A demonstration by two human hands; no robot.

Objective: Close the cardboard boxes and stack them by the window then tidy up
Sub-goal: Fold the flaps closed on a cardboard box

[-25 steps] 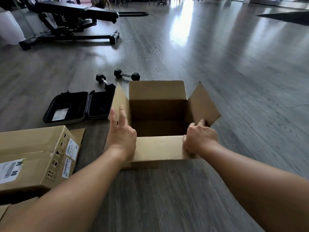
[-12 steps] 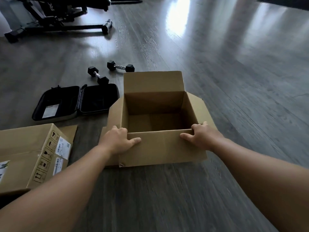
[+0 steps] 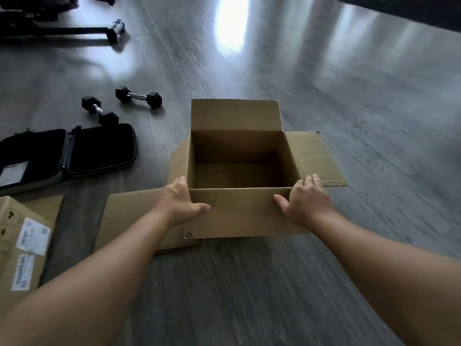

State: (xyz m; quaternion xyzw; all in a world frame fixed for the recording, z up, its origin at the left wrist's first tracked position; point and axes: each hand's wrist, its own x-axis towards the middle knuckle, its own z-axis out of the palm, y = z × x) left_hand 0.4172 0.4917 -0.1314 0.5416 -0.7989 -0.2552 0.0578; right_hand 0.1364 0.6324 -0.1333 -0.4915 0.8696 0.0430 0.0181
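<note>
A person leans over an open cardboard box [image 3: 239,213] on a grey wooden floor [image 3: 374,101], both bare arms reaching down to its near corners. The left hand [image 3: 180,203] grips the box's near-left corner, thumb laid across the front panel and fingers wrapped round the side. The right hand [image 3: 305,198] grips the near-right corner the same way, thumb on the front panel, fingers lying over the edge where the right flap [image 3: 314,158] folds outward and lies nearly flat. The far flap [image 3: 235,114] stands upright; the left flap [image 3: 178,163] hangs outward down the side. The inside of the box looks bare, its bottom in shadow. Under the near-left part of the box lies a flat sheet of cardboard [image 3: 129,216]. At the left edge sits a second box [image 3: 22,236], its lid shut, with white labels on its side. Behind it an open black case [image 3: 67,153] lies flat on the floor, and beyond that two black dumbbells [image 3: 138,97] rest close together. A dark bar of exercise equipment [image 3: 74,33] crosses the far-left corner, and bright light glares off the boards beyond.
</note>
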